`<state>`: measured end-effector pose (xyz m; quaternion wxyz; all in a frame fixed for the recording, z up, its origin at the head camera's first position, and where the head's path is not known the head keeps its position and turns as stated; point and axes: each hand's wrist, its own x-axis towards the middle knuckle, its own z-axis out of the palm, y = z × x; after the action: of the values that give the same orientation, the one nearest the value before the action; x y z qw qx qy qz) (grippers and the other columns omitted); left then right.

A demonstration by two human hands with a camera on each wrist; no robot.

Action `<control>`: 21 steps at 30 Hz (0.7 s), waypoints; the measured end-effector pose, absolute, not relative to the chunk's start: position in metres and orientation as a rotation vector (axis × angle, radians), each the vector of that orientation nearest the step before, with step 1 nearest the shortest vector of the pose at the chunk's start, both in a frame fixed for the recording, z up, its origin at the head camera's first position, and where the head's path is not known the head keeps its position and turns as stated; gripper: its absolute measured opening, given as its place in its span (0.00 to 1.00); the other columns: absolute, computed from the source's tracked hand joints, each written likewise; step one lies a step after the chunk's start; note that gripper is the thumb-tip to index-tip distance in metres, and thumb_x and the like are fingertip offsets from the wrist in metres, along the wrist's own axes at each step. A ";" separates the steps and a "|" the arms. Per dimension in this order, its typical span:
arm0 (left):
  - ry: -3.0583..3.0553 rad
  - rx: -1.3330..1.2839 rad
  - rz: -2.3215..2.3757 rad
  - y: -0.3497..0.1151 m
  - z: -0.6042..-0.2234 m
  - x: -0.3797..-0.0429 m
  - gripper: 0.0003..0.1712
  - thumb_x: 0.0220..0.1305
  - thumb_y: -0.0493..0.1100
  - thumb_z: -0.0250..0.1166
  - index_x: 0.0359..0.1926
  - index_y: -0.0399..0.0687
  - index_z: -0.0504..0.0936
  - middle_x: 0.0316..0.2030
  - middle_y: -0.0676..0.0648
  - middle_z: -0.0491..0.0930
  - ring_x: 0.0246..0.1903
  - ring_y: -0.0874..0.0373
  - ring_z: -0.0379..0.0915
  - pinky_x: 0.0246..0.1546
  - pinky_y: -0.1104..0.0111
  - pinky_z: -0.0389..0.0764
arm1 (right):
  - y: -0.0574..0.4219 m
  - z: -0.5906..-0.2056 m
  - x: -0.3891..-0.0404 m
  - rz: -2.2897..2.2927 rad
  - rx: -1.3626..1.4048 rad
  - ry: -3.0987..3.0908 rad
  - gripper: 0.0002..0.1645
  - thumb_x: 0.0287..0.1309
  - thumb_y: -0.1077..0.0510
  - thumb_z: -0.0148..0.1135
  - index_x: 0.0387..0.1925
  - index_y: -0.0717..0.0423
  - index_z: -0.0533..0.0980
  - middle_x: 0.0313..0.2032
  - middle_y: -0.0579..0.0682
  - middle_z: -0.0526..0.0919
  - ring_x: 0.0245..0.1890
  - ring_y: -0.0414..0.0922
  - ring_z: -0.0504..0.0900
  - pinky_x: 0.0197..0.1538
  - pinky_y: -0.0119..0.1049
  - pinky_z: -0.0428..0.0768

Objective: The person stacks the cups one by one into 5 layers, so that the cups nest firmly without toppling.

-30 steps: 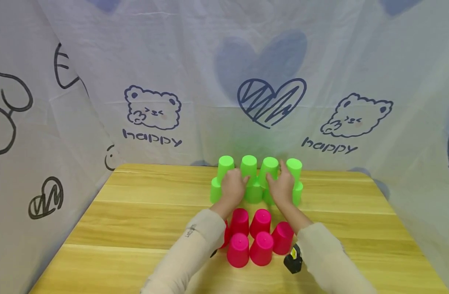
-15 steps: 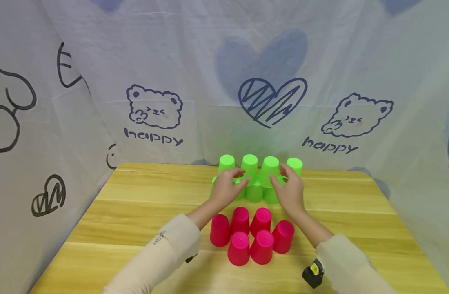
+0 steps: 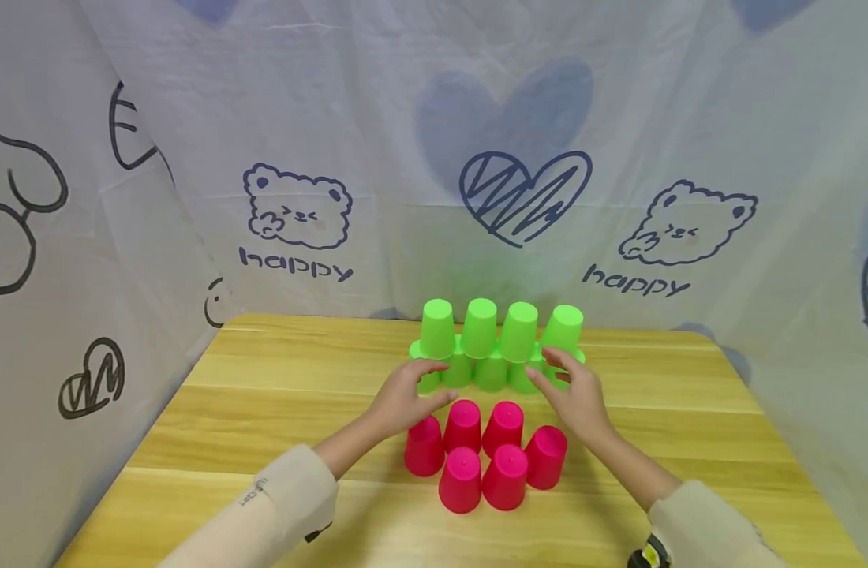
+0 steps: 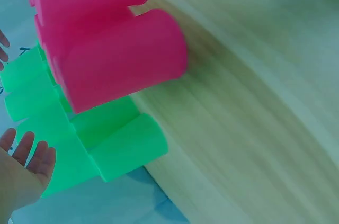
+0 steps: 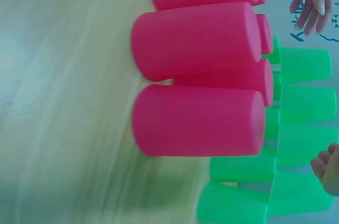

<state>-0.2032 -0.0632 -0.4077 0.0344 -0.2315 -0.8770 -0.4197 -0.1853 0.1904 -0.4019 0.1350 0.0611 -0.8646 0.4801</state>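
Upside-down green cups stand in two tiers at the back of the table, an upper row [image 3: 480,327] resting on a lower row [image 3: 491,372]. In front of them is a group of upside-down pink cups [image 3: 506,477]. My left hand [image 3: 400,401] hovers at the left, above the leftmost pink cup [image 3: 424,448], fingers spread and nothing held. On the other side my right hand [image 3: 578,394] is in front of the right end of the green rows, its thumb and fingers apart and the palm free.
The cups stand on a wooden table [image 3: 263,410]. A pale cloth [image 3: 398,221] with hearts and bear drawings hangs right behind its far edge and along both sides.
Both hands have drawn back from the upper green cups toward me and spread apart, left hand leftward, right hand rightward. The green rows now show more fully; the cups stay stacked.
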 end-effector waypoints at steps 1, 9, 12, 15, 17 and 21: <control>-2.695 -0.721 -1.297 -0.065 -0.409 -0.202 0.24 0.54 0.44 0.68 0.50 0.37 0.78 0.50 0.41 0.79 0.52 0.46 0.74 0.51 0.53 0.77 | 0.191 -0.403 -0.184 1.391 0.189 -2.515 0.28 0.55 0.59 0.64 0.55 0.68 0.70 0.54 0.66 0.75 0.53 0.59 0.75 0.55 0.52 0.76; -2.691 -0.726 -1.339 -0.077 -0.424 -0.189 0.26 0.52 0.45 0.69 0.51 0.38 0.77 0.49 0.42 0.79 0.52 0.46 0.74 0.53 0.52 0.75 | 0.198 -0.419 -0.170 1.357 0.313 -2.529 0.28 0.54 0.60 0.64 0.56 0.68 0.70 0.54 0.65 0.76 0.54 0.59 0.75 0.54 0.53 0.76; -2.677 -0.722 -1.357 -0.079 -0.431 -0.186 0.26 0.51 0.45 0.70 0.51 0.38 0.77 0.49 0.42 0.79 0.52 0.47 0.73 0.54 0.52 0.75 | 0.202 -0.426 -0.166 1.335 0.337 -2.532 0.28 0.53 0.61 0.64 0.55 0.68 0.70 0.53 0.65 0.76 0.54 0.59 0.75 0.54 0.53 0.76; -2.655 -0.712 -1.400 -0.081 -0.437 -0.183 0.26 0.51 0.44 0.70 0.51 0.39 0.77 0.48 0.42 0.79 0.51 0.46 0.74 0.53 0.50 0.75 | 0.206 -0.434 -0.162 1.319 0.347 -2.540 0.28 0.52 0.62 0.65 0.55 0.68 0.70 0.53 0.64 0.77 0.53 0.59 0.76 0.54 0.52 0.76; -2.641 -0.705 -1.422 -0.082 -0.441 -0.181 0.25 0.51 0.44 0.70 0.50 0.39 0.78 0.47 0.42 0.79 0.50 0.46 0.74 0.52 0.48 0.75 | 0.208 -0.438 -0.160 1.312 0.352 -2.554 0.28 0.52 0.62 0.65 0.54 0.68 0.70 0.53 0.64 0.77 0.53 0.58 0.76 0.54 0.52 0.76; -2.626 -0.683 -1.461 -0.085 -0.449 -0.178 0.25 0.50 0.44 0.71 0.50 0.38 0.78 0.47 0.40 0.79 0.49 0.44 0.74 0.51 0.47 0.74 | 0.210 -0.446 -0.157 1.318 0.363 -2.567 0.29 0.51 0.62 0.66 0.54 0.69 0.71 0.52 0.63 0.78 0.52 0.57 0.76 0.54 0.52 0.75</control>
<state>-0.1776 -0.0849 -0.4486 0.0301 -0.2216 -0.8517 -0.4739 -0.1565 0.2096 -0.4456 0.1161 0.1239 -0.8766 0.4502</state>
